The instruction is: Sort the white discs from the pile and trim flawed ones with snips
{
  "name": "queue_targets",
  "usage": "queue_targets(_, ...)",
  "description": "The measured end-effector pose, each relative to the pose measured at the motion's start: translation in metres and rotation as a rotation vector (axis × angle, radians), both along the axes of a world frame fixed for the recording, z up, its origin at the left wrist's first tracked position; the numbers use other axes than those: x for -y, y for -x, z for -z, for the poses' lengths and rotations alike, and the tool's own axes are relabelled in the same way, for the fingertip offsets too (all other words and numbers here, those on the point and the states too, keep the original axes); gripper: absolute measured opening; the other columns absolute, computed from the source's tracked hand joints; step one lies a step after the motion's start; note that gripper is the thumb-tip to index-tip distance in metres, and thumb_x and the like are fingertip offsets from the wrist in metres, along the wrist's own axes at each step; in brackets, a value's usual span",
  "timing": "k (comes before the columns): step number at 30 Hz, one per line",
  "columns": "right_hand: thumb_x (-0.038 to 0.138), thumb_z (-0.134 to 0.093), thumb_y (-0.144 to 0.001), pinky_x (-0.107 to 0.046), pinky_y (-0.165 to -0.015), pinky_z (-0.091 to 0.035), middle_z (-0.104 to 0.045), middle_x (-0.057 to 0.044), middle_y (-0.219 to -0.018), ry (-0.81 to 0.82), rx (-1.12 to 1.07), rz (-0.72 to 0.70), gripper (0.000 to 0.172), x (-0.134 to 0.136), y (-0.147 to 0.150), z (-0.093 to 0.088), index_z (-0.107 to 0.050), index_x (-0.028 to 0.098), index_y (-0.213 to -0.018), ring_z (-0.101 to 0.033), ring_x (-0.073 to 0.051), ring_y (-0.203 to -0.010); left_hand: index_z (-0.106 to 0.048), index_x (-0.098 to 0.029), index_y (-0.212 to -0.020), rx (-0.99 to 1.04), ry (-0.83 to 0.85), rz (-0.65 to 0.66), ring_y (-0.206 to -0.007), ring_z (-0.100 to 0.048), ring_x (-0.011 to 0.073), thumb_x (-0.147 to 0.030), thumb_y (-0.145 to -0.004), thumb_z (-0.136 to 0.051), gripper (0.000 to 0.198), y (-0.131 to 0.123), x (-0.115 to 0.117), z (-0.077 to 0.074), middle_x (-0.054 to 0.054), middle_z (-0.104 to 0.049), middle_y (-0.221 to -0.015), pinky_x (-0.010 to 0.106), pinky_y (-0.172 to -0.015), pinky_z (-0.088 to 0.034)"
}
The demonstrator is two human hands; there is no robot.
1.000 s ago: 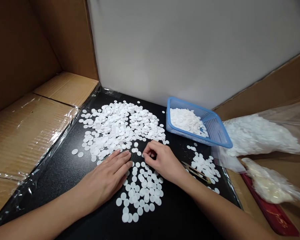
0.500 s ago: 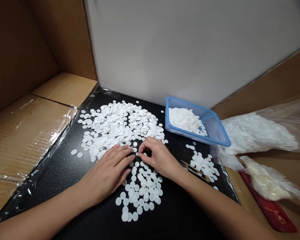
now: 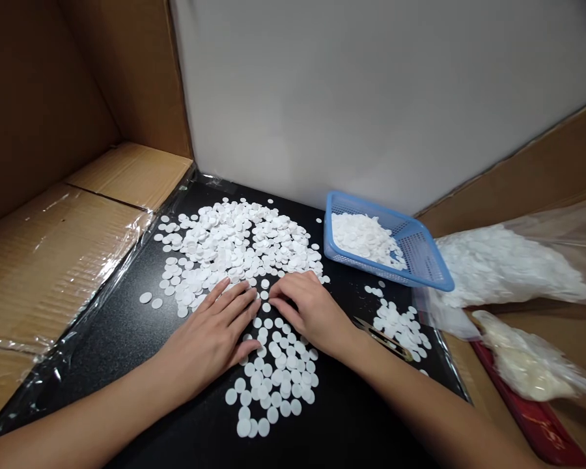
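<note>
Small white discs [image 3: 286, 361] lie loose on a black table, in a spread group below my hands. Beyond my fingers is a larger heap of the same discs [image 3: 215, 238]. My left hand [image 3: 215, 335] rests palm down at the heap's near edge, its fingers stretched out and the thumb apart. Facing it, my right hand [image 3: 310, 309] has bent fingers, with thumb and fingertips close together at the table. Whatever lies between those tips is too small to make out. A few single discs [image 3: 265, 295] sit in the narrow gap between both hands.
A blue plastic basket [image 3: 390, 273] holding white discs stands back right. Metal snips [image 3: 383, 340] lie by a small disc group [image 3: 401, 329]. Clear bags [image 3: 512, 267] and a red item [image 3: 532, 407] are at the far right. Cardboard [image 3: 53, 260] borders the left.
My left hand's fingers have spread, with the thumb farther out. My right hand has flattened slightly from a rounder pinch. The whole view has shifted a little.
</note>
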State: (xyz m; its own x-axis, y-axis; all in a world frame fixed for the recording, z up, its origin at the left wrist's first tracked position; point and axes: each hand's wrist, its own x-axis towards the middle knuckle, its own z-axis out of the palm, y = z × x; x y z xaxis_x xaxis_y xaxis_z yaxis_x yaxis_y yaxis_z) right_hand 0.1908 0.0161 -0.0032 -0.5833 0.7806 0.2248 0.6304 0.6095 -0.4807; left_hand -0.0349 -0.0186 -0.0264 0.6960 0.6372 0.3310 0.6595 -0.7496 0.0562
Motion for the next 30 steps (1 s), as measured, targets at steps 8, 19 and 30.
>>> queue_targets(8, 0.015, -0.055, -0.098, -0.035, -0.081, -0.039, -0.068, -0.005, -0.087, -0.191, 0.062, 0.015, 0.012, -0.017, 0.004, 0.013, -0.064, 0.017, -0.090, -0.062, -0.019, -0.083, -0.066, -0.013, -0.127, 0.000, -0.056, -0.012, -0.134, -0.054, 0.0304, -0.040, -0.104, -0.041, 0.043, 0.002, 0.002, 0.000, 0.013, -0.066, -0.135, 0.050, -0.120, -0.031)
queue_targets(19, 0.014, -0.057, -0.095, -0.034, -0.081, -0.037, -0.066, -0.002, -0.085, -0.119, 0.028, 0.008, 0.010, 0.000, -0.005, 0.009, -0.060, 0.019, -0.088, -0.060, -0.017, -0.080, -0.062, -0.006, -0.131, 0.000, -0.072, -0.019, -0.136, -0.052, 0.0288, -0.040, -0.106, -0.037, 0.049, 0.000, 0.004, 0.002, 0.017, -0.064, -0.136, 0.048, -0.124, -0.024)
queue_targets(30, 0.016, -0.056, -0.097, -0.036, -0.084, -0.036, -0.068, -0.003, -0.085, -0.155, 0.069, -0.005, 0.012, 0.000, -0.001, 0.007, -0.063, 0.018, -0.088, -0.062, -0.018, -0.082, -0.061, -0.011, -0.133, 0.027, -0.035, -0.030, -0.135, -0.053, 0.0303, -0.037, -0.105, -0.039, 0.044, 0.001, 0.001, 0.001, 0.017, -0.065, -0.134, 0.051, -0.120, -0.031)
